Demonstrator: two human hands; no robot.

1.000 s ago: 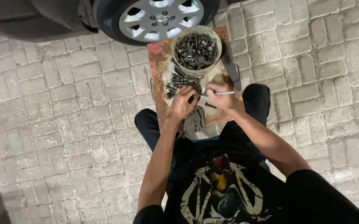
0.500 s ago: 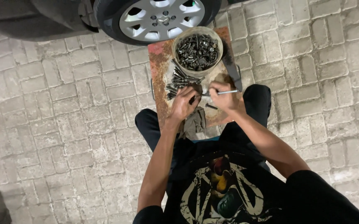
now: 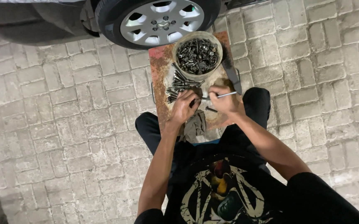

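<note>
Bolt (image 3: pixel 196 100) betw. both hands, rusty tray (image 3: pixel 159 62)

The ground (image 3: pixel 63 124) is made of grey paving bricks set in rows. A car (image 3: pixel 34 25) stands at the top, and its black tyre with a silver wheel (image 3: pixel 160 20) rests on the bricks. The light is dim and even.

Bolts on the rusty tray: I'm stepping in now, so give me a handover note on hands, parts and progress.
Left hand: closed on a small dark part, likely a bolt.
Right hand: gripping a thin metal tool pointed at that part.
Tub full of bolts sits at the far end of the tray; a row of bolts lies beside the left hand; one loose bolt lies near the right.
Done: row laid out.
Left: tub's contents.
</note>
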